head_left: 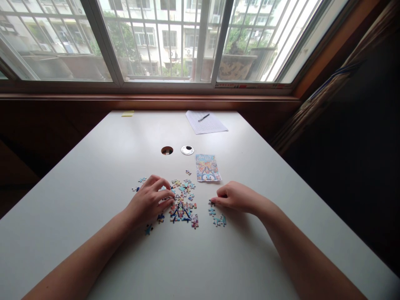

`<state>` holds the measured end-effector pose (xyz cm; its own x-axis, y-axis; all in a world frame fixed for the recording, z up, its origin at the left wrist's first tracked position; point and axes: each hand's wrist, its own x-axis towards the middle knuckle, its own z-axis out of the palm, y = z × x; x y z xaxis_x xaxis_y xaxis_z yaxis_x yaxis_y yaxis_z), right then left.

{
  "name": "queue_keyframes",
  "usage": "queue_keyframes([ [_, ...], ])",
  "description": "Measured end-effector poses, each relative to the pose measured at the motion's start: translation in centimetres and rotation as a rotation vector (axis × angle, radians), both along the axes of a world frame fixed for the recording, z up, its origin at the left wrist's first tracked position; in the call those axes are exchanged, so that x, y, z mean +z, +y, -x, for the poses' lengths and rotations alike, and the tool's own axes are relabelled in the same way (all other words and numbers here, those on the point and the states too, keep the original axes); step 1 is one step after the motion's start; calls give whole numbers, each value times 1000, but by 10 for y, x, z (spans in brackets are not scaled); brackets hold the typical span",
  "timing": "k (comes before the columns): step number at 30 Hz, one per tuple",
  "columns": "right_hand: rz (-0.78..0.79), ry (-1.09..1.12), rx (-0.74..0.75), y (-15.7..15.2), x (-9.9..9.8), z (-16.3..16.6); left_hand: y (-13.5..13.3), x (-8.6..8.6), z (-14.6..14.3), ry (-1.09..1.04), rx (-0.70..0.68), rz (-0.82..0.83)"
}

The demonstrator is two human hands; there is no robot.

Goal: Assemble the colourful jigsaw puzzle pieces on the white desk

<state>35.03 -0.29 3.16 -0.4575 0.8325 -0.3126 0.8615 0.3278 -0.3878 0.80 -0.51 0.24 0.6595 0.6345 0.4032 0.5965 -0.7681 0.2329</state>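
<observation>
On the white table (112,166) lies a partly joined jigsaw puzzle (181,212), with loose pieces (187,185) heaped behind it. My left hand (151,193) arches over pieces at the puzzle's left side, fingers bent and apart; what lies beneath the palm is hidden. To the right, my right hand (233,195) has its fingers curled, thumb and index fingertip pressed together on a small puzzle piece (211,202). That piece tops a short column of pale blue pieces (219,221). Single pieces (148,229) lie near my left wrist.
A colourful picture sheet (208,168) lies behind my right hand. Farther back are a round cable hole (167,150), its metal cover (187,150), papers (206,125) with a pen (203,118), and yellow notes (128,113). A barred window (165,41) rises beyond the table.
</observation>
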Motion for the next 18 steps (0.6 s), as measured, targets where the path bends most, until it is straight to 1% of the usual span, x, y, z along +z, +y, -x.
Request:
queue_keyframes([
  [11,7,4,-2,-1,2,0,0,-3,1,13,-2,-15],
  [18,3,2,3,0,0,0,-2,-2,0,11,11,-4],
])
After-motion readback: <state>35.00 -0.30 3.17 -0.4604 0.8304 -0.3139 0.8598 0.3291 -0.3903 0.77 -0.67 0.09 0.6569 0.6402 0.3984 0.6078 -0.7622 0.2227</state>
